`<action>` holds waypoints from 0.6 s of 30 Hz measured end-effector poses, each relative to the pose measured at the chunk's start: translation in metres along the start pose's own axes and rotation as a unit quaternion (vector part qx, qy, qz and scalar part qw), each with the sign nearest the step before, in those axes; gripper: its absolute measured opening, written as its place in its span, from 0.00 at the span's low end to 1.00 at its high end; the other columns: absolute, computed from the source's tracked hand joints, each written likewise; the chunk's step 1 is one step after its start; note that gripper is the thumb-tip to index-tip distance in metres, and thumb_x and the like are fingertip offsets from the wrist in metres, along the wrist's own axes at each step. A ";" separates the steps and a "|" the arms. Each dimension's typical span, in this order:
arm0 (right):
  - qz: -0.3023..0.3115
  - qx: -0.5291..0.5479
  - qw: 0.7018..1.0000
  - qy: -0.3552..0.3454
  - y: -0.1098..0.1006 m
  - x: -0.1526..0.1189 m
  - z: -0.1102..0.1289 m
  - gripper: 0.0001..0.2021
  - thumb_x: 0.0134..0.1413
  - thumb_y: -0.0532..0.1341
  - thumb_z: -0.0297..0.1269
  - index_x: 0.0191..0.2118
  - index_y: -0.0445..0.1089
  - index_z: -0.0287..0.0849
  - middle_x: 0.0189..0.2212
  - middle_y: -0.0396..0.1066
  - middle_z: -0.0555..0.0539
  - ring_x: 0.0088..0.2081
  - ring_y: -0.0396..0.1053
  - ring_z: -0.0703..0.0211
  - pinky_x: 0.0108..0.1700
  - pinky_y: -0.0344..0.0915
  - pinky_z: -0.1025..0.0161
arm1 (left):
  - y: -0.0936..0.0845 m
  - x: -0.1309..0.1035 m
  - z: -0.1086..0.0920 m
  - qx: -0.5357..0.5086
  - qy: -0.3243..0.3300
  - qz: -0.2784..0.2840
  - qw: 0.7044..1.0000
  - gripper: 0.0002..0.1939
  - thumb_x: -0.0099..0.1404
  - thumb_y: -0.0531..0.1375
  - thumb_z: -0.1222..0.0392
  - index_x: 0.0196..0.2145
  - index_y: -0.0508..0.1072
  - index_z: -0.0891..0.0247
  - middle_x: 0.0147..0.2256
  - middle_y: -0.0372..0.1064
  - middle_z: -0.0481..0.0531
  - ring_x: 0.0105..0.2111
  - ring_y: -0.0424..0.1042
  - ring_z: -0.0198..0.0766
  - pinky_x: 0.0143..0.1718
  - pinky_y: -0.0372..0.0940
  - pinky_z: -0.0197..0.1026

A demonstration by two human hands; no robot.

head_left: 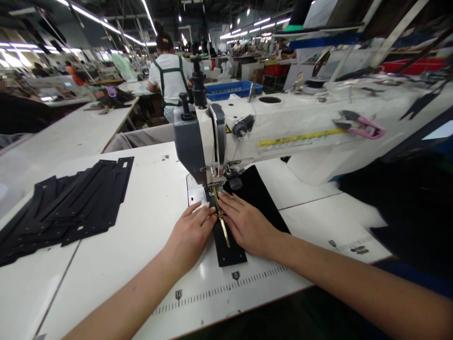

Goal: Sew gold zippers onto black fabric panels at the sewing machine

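My left hand [189,238] rests on the left edge of a black strip [231,258] with small holes at its near end. Its fingers are spread, their tips close to a gold-toothed zipper [224,232] lying along the strip. From the other side, my right hand [249,226] lies flat over the black material, fingers stretched toward the presser foot [213,187]. The zipper's far end runs under the foot of a white sewing machine [290,123]. A wider black piece [262,193] extends behind my right hand. My left thumb is mostly hidden.
A pile of black cut pieces [85,198] lies on the table at left. Pink-handled thread snips [368,126] and a yellow measuring tape [300,138] are on the machine arm. A blue crate [233,89] and a person in a white shirt [170,78] are beyond.
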State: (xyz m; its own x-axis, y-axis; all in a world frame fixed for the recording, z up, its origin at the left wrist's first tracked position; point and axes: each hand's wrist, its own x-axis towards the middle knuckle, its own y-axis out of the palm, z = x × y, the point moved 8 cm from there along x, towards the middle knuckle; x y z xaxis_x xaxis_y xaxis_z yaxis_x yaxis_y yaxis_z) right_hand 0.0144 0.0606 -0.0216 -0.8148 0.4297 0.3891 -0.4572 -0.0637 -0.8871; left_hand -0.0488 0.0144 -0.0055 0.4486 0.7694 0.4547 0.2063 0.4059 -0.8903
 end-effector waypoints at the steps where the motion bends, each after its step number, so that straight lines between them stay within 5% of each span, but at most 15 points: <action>1: -0.002 0.005 1.000 -0.002 -0.001 0.001 -0.001 0.20 0.57 0.44 0.28 0.52 0.61 0.23 0.54 0.59 0.32 0.57 0.55 0.50 0.58 0.54 0.52 | 0.000 0.001 0.001 -0.001 0.002 0.000 1.000 0.11 0.63 0.49 0.71 0.39 0.69 0.70 0.41 0.70 0.60 0.43 0.70 0.42 0.49 0.63 0.51; 18: -0.029 0.058 0.998 0.020 0.002 0.031 -0.025 0.12 0.58 0.49 0.28 0.42 0.67 0.34 0.44 0.68 0.39 0.48 0.64 0.53 0.52 0.60 0.57 | 0.007 0.018 0.031 -0.016 -0.029 -0.011 0.999 0.10 0.64 0.48 0.68 0.35 0.68 0.69 0.36 0.66 0.60 0.40 0.67 0.45 0.39 0.69 0.47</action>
State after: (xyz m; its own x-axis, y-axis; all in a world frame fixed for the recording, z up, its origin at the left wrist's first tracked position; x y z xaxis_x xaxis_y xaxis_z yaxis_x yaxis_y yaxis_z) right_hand -0.0026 0.0967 -0.0176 -0.7721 0.4713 0.4262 -0.5430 -0.1409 -0.8279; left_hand -0.0661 0.0463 -0.0029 0.3921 0.7881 0.4745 0.2439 0.4083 -0.8797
